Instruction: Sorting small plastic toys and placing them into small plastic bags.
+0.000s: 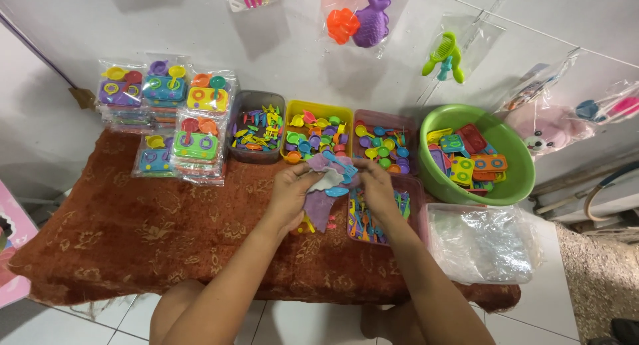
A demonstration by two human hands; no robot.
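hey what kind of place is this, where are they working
Probably a home workspace for packing toy kitchen sets. Trays of small plastic toy pieces, a green basin of toy stoves, and sealed toy packs sit on a cloth-covered low table against a wall.

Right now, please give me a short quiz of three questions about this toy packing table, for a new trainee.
1. True or false: the green bowl holds flat toy stove pieces.
2. Multiple choice: the stacks of packed toy sets lie at A) the far left of the table, B) the near right corner, C) inside the yellow tray.
3. What do the left hand and the right hand hold between them?

Key:
1. True.
2. A.
3. A clear bag with a purple toy piece and a blue fork, held above the brown cloth.
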